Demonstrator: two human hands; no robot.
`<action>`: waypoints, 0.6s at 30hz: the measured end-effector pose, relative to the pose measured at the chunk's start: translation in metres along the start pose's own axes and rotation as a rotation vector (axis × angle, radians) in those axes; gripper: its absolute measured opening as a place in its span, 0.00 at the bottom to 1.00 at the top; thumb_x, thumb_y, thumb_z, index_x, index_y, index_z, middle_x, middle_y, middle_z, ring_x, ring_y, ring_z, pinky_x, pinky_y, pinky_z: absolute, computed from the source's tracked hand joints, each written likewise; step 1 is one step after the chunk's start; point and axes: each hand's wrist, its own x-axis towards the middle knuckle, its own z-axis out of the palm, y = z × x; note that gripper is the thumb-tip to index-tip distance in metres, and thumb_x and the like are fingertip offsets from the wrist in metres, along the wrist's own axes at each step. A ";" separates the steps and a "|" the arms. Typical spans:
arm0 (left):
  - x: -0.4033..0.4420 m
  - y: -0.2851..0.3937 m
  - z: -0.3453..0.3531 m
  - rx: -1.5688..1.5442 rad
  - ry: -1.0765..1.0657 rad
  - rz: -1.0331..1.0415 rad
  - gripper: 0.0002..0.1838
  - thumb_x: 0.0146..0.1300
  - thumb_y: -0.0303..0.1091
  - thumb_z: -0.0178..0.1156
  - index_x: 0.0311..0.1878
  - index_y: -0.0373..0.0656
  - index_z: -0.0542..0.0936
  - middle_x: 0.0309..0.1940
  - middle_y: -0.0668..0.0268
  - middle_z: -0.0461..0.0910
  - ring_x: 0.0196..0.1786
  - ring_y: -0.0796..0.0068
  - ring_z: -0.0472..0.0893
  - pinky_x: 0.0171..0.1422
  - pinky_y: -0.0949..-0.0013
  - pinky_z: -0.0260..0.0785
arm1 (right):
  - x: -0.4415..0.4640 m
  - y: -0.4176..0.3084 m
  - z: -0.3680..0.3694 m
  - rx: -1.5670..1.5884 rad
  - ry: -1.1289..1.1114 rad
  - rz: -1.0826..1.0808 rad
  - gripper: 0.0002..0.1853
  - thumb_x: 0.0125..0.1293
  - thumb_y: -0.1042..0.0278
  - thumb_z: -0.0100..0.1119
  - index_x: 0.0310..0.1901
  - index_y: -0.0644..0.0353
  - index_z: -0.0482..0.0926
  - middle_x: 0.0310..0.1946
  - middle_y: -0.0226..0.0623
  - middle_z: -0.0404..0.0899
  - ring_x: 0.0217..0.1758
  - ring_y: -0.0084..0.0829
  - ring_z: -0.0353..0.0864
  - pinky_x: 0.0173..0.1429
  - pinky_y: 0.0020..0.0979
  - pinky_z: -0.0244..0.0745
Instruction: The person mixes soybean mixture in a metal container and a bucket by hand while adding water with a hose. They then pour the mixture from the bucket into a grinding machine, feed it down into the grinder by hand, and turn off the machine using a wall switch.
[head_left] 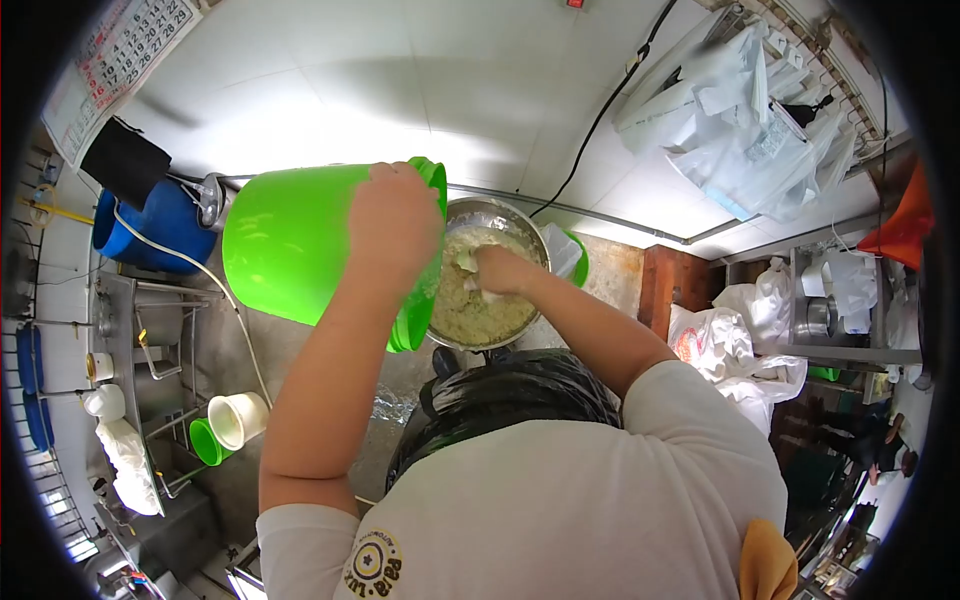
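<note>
A large bright green bucket (290, 240) is tipped on its side, its mouth facing right over a round metal bowl (532, 222). My left hand (395, 220) grips the bucket near its rim. The bowl holds a pale, wet, crumbly mass (480, 312). Reaching into the bowl from the right, my right hand (500, 272) has its fingers bent around or against pale pieces at the mass; what exactly they hold is too small to make out.
A blue barrel (160, 235) and a hose stand at the left, with white and green buckets (238, 420) lower down. White sacks (720, 345) and a wooden block (672, 285) are at the right. Plastic bags (750, 120) hang on the wall.
</note>
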 end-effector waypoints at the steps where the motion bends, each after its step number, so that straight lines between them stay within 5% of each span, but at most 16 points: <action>1: -0.003 0.009 0.000 0.005 -0.020 0.008 0.25 0.75 0.49 0.61 0.56 0.31 0.79 0.53 0.44 0.81 0.52 0.43 0.85 0.57 0.48 0.79 | -0.007 -0.002 0.006 0.008 0.000 -0.002 0.39 0.60 0.49 0.78 0.64 0.70 0.78 0.54 0.65 0.85 0.59 0.55 0.86 0.64 0.46 0.80; 4: -0.010 0.032 -0.001 0.064 -0.068 0.091 0.29 0.75 0.52 0.61 0.57 0.29 0.78 0.52 0.44 0.81 0.51 0.43 0.84 0.56 0.49 0.79 | -0.034 -0.016 0.036 -0.551 0.008 0.080 0.47 0.61 0.52 0.74 0.80 0.53 0.65 0.78 0.57 0.65 0.82 0.52 0.64 0.78 0.61 0.66; 7: -0.016 0.050 0.000 0.099 -0.080 0.134 0.31 0.75 0.53 0.62 0.58 0.27 0.77 0.51 0.43 0.80 0.49 0.43 0.85 0.53 0.50 0.80 | -0.033 -0.009 0.059 -0.541 -0.031 -0.043 0.44 0.63 0.55 0.67 0.81 0.48 0.64 0.82 0.53 0.58 0.87 0.51 0.56 0.81 0.69 0.54; 14: -0.025 0.077 0.027 0.146 -0.016 0.257 0.29 0.74 0.50 0.62 0.57 0.25 0.77 0.48 0.44 0.81 0.45 0.45 0.85 0.51 0.51 0.80 | 0.034 0.042 0.119 -0.583 0.024 -0.171 0.36 0.63 0.54 0.63 0.75 0.47 0.74 0.72 0.45 0.76 0.77 0.49 0.72 0.80 0.64 0.57; 18: -0.027 0.081 0.039 0.176 0.042 0.301 0.26 0.72 0.45 0.62 0.56 0.27 0.77 0.48 0.45 0.81 0.46 0.45 0.85 0.50 0.51 0.80 | 0.024 0.033 0.089 -0.487 -0.224 -0.101 0.33 0.64 0.49 0.64 0.70 0.50 0.79 0.61 0.43 0.86 0.68 0.44 0.81 0.78 0.60 0.61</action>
